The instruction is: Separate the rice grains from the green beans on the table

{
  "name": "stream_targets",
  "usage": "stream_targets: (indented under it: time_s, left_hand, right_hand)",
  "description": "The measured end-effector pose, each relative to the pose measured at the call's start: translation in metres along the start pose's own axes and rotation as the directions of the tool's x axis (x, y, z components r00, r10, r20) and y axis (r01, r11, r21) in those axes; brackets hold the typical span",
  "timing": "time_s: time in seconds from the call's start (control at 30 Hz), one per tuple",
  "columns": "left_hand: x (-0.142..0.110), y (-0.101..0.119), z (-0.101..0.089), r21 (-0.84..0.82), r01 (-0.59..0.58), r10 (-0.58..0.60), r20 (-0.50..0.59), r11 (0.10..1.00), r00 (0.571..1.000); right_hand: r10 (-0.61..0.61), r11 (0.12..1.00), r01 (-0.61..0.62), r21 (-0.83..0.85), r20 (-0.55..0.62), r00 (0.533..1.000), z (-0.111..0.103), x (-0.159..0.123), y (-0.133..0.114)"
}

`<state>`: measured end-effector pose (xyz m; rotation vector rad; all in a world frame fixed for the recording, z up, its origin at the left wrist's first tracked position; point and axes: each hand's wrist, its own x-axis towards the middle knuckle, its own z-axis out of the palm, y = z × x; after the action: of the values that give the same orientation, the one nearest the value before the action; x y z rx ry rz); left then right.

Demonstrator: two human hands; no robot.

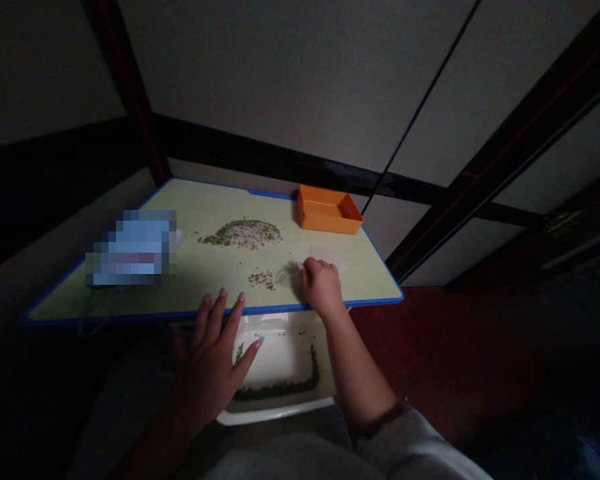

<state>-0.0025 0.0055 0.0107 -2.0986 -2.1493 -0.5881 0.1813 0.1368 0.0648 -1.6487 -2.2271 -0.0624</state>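
My right hand (321, 287) is curled, fingertips pinched together on the pale green blue-edged table (130, 300), sweeping the small cluster of green beans (261, 279) toward the edge. My left hand (215, 360), fingers spread and holding nothing, steadies the white plastic tray (280, 407) below to catch them. Main mixed rice/bean pile (243, 233) sits further back, w/ orange rectangular plastic box (329, 210) near it.

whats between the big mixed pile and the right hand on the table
A small cluster of green beans lies between the pile and right hand, seen in the head view.

Left hand (215, 353) lies flat with fingers spread; right hand (321, 285) is curled, fingertips pinched together.
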Motion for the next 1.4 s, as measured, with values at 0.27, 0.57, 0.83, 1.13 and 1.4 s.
stream_targets:
  time_s: [0.27, 0.57, 0.83, 1.13, 1.4]
  left_hand:
    - [0.001, 0.000, 0.003, -0.001, 0.000, 0.000, -0.009, 1.000, 1.000]
    - [0.000, 0.000, 0.001, -0.002, 0.003, -0.003, -0.010, 1.000, 1.000]
    - [0.000, 0.000, 0.001, 0.007, -0.009, 0.009, -0.015, 1.000, 1.000]
    - [0.000, -0.001, 0.002, 0.018, -0.020, 0.020, -0.018, 1.000, 1.000]
    - [0.000, 0.000, 0.002, 0.002, -0.022, 0.022, -0.014, 1.000, 1.000]
  right_hand:
    - [0.059, 0.998, -0.059, -0.015, 0.012, 0.998, -0.004, 0.000, -0.002]
    - [0.010, 1.000, -0.010, 0.008, 0.002, 1.000, 0.000, 0.000, -0.005]
    - [-0.041, 0.999, 0.040, 0.027, 0.013, 0.999, -0.001, -0.002, -0.005]
    - [-0.031, 0.998, 0.032, 0.058, -0.011, 0.999, -0.004, -0.004, -0.002]
    - [-0.034, 0.998, 0.031, 0.051, 0.044, 0.998, -0.010, -0.006, 0.000]
